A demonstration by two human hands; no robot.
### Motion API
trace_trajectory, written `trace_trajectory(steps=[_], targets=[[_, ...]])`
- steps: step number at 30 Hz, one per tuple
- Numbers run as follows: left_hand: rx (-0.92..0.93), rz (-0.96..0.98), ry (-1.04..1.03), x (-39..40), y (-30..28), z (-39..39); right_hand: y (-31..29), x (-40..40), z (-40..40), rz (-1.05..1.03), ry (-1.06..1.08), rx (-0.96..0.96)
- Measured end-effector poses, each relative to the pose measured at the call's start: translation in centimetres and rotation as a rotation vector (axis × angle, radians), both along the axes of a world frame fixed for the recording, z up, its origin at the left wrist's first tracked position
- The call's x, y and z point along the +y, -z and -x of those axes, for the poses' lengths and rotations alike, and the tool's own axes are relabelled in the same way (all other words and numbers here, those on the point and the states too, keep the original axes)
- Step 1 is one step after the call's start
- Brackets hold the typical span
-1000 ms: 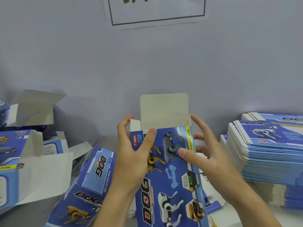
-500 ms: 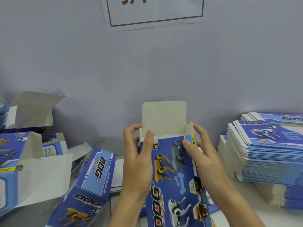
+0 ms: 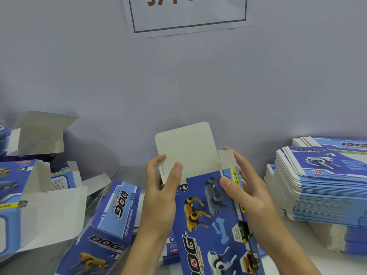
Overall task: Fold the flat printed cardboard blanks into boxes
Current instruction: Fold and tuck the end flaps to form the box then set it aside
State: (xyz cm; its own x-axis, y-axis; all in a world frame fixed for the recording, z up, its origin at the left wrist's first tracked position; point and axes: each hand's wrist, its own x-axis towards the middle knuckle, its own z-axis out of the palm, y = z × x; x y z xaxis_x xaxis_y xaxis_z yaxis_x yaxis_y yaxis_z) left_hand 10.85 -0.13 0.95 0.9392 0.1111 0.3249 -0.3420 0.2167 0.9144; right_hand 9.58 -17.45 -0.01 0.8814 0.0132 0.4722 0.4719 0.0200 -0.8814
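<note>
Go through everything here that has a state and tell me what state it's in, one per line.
Box in the hands: opened up, top flap standing open.
Left hand: grips the box's left edge, thumb on the flap.
Right hand: holds the box's right side.
Stack of blanks: flat, unfolded.
Boxes at left: folded, flaps open.

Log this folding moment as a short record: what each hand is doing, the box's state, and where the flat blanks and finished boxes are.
box in hand: blue printed box, top flap standing open
left hand: left hand grips the box's left edge, thumb on the flap
right hand: right hand grips the right edge, thumb on the front
flat blanks: stack of flat blanks at right
folded boxes: open folded boxes at left
</note>
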Motion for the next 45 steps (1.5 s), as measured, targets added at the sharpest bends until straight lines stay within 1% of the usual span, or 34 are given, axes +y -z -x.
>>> trace_trajectory(steps=[2, 4, 6, 9, 15, 21, 27, 32, 35, 37, 41, 43, 45], targets=[[-0.012, -0.037, -0.071, -0.4, -0.1, 0.2, 0.1, -0.1, -0.1, -0.006, -0.009, 0.01], [-0.028, -0.04, -0.089, -0.4, -0.2, 0.3, 0.2, -0.2, -0.2, -0.003, -0.019, 0.017], [-0.046, -0.035, -0.065, -0.2, -0.1, 0.2, 0.1, -0.2, -0.2, 0.002, -0.027, 0.018], [-0.012, 0.023, 0.035, 0.0, 0.2, -0.1, 0.1, -0.3, -0.3, 0.003, -0.026, 0.03], [0.012, 0.09, 0.16, -0.1, 0.4, 0.1, 0.7, -0.3, -0.4, -0.01, -0.003, 0.013], [0.021, 0.09, 0.198, 0.2, 0.6, -0.2, 0.7, -0.3, -0.3, -0.019, -0.01, -0.011], [-0.013, 0.071, 0.145, -0.1, 0.7, 0.0, 0.9, -0.5, -0.4, -0.007, -0.048, 0.02], [-0.11, -0.078, 0.079, -0.4, 0.4, 0.1, 1.0, -0.8, -0.6, -0.002, -0.064, 0.053], [-0.091, -0.133, 0.081, -0.4, 0.4, 0.1, 1.0, -0.9, -0.5, -0.018, -0.046, 0.061], [-0.062, -0.178, 0.083, -0.5, 0.4, 0.3, 0.8, -0.8, -0.4, -0.036, 0.007, 0.047], [-0.051, -0.257, 0.102, -0.5, 0.3, 0.5, -0.1, -0.2, -0.6, 0.032, 0.114, 0.028], [-0.027, -0.2, 0.119, -0.5, 0.3, 0.4, -0.5, 0.0, -0.5, 0.047, 0.137, 0.029], [-0.006, -0.076, 0.16, -0.7, 0.1, 0.5, -0.6, 0.1, -0.4, 0.006, 0.111, 0.059]])
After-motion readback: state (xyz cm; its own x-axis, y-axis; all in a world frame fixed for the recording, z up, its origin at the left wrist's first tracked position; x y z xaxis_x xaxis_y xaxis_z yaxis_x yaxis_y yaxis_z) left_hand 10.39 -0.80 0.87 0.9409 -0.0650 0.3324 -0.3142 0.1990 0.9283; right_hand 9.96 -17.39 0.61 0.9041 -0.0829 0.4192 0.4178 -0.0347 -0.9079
